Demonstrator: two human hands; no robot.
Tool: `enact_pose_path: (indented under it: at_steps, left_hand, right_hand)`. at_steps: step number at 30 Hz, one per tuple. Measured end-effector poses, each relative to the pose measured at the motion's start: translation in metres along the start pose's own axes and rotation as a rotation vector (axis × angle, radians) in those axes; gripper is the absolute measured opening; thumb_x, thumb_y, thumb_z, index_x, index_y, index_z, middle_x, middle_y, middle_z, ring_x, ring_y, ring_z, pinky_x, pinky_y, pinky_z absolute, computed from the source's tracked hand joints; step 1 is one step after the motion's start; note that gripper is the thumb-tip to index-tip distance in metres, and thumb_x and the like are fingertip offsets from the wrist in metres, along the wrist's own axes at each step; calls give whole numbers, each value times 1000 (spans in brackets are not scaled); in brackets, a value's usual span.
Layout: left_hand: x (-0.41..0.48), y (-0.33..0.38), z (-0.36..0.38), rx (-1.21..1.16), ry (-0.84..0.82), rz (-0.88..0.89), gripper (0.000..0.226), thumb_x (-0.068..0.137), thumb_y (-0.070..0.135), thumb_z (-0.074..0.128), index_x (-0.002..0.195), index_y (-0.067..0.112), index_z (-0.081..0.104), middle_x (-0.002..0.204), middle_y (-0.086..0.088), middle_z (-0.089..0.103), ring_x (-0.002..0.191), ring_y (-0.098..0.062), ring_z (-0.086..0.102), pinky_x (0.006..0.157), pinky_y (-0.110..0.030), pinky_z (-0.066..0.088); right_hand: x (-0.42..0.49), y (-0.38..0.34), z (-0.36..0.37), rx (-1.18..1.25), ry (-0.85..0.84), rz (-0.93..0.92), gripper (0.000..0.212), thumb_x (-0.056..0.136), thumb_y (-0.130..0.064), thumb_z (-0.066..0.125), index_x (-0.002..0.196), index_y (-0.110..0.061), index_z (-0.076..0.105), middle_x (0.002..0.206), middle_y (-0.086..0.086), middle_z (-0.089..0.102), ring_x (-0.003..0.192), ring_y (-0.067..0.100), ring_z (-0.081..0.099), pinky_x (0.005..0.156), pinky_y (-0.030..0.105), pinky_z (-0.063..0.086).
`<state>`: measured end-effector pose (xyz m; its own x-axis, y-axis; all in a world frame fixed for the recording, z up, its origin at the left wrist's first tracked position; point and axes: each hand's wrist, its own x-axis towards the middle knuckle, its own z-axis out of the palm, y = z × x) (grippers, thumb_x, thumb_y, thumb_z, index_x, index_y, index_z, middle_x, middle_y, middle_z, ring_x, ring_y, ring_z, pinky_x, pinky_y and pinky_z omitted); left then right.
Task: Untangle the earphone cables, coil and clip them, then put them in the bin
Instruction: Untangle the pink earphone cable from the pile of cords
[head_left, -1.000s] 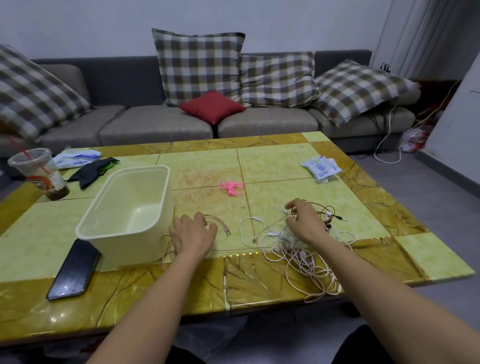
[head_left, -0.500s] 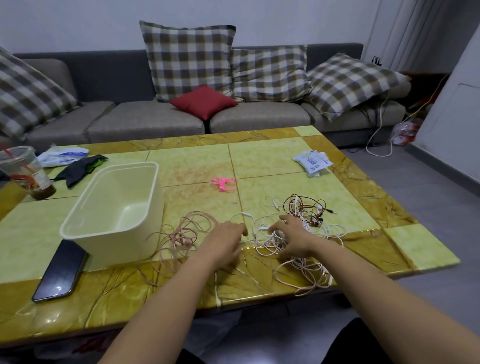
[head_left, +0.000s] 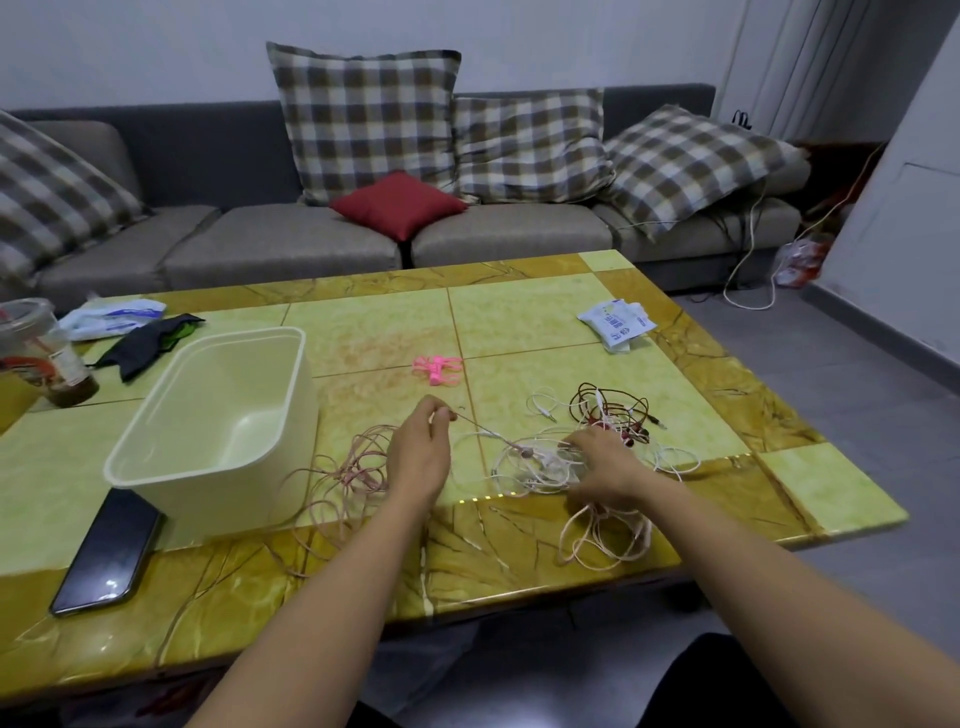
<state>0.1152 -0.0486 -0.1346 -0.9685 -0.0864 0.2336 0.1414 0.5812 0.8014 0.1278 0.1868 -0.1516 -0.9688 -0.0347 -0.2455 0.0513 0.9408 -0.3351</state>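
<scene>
Forearms, both yours and bare, reached in over the near edge of the table (head_left: 493, 561). Dark phone (head_left: 106, 553) lay flat at near left, its far end just beside the cream bin (head_left: 228, 499), which stood upright on the table's left half.

Pale loops of the white cable tangle (head_left: 540, 467) spilled toward the near edge at right. Your right hand (head_left: 605, 467) rested on top of that tangle, palm down, fingers stretched out over the strands, gripping nothing that showed. Your left hand (head_left: 418, 452) was raised just left of it, thumb and forefinger pinching the end of one thin strand (head_left: 483, 429). That strand ran straight, right and down, into the tangle.

Pink cable (head_left: 343, 467) lay in loose loops on the table, between the left hand and the bin. Beyond the right hand, a red-brown cable (head_left: 608, 408) sat bunched, touching the white tangle. Mid-table, pink clips (head_left: 438, 368) lay apart from all cables.

Far left: drink cup (head_left: 47, 353), black cloth (head_left: 145, 340), white packet (head_left: 114, 317). Far right: second white packet (head_left: 615, 322). Behind the table: grey sofa (head_left: 260, 249), checked cushions (head_left: 369, 119), red cushion (head_left: 397, 205).
</scene>
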Motion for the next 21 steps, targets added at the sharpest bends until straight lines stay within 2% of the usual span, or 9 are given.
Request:
enact_pose_path:
  at_steps: [2, 4, 9, 12, 14, 17, 18, 19, 21]
  left_hand:
    - [1, 3, 1, -34, 35, -53, 22, 102, 21, 39, 95, 25, 60, 63, 5, 51, 55, -15, 44, 56, -32, 32]
    - [2, 5, 4, -47, 25, -106, 24, 102, 19, 37, 94, 25, 59, 67, 4, 54, 55, -16, 44, 56, -32, 32]
    - [5, 4, 7, -50, -78, -123, 23, 101, 16, 37, 99, 17, 60, 87, 4, 59, 79, -18, 54, 67, -31, 38]
    - [6, 5, 7, -58, -93, -106, 24, 101, 16, 39, 101, 14, 62, 103, 2, 66, 94, -20, 61, 79, -34, 46]
    - [7, 5, 6, -53, -90, -102, 25, 100, 16, 39, 102, 12, 64, 102, 1, 66, 94, -20, 60, 77, -33, 45]
    - [8, 4, 4, -72, -76, -98, 26, 99, 13, 41, 101, 10, 66, 92, 2, 63, 86, -19, 56, 70, -29, 39]
    - [8, 5, 3, -86, -78, -100, 26, 98, 13, 41, 101, 9, 67, 91, 2, 62, 86, -18, 56, 71, -29, 39]
    - [8, 5, 3, -105, -86, -102, 26, 98, 12, 41, 100, 9, 67, 91, 3, 63, 87, -16, 55, 72, -29, 39]
    - [8, 5, 3, -163, -118, -107, 25, 97, 11, 42, 97, 9, 67, 84, 6, 60, 82, -13, 53, 73, -28, 39]
  right_hand:
    - [2, 1, -1, -12, 148, 25, 56, 82, -27, 68, 134, -16, 51, 137, 9, 47, 126, 24, 41, 103, 34, 38]
    - [4, 2, -5, -52, 182, 37, 49, 84, -28, 66, 131, -19, 55, 134, 8, 51, 123, 24, 44, 98, 34, 39]
    - [-2, -10, -13, -179, -30, 43, 78, 77, -56, 65, 146, -32, 36, 152, 6, 30, 142, 27, 21, 113, 51, 15]
    - [-4, -24, -19, -97, 39, -16, 85, 63, -73, 35, 139, -36, 47, 150, 2, 37, 139, 23, 25, 109, 49, 16]
    - [-5, -32, -20, -64, 194, -30, 78, 65, -72, 27, 126, -34, 58, 140, -1, 46, 131, 19, 31, 104, 45, 18]
    - [-4, -40, -17, -16, 533, -106, 34, 85, -51, 54, 107, -29, 66, 117, -4, 54, 117, 16, 41, 98, 37, 18]
    - [-4, -43, -17, 44, 563, -167, 23, 87, -43, 59, 102, -28, 67, 109, -6, 54, 110, 14, 45, 97, 35, 20]
    - [-4, -46, -17, 119, 504, -234, 16, 87, -38, 63, 99, -28, 67, 102, -8, 55, 101, 12, 49, 98, 33, 24]
    - [-6, -56, -13, 163, 254, -313, 14, 87, -36, 67, 97, -27, 68, 94, -10, 56, 87, 8, 52, 97, 37, 33]
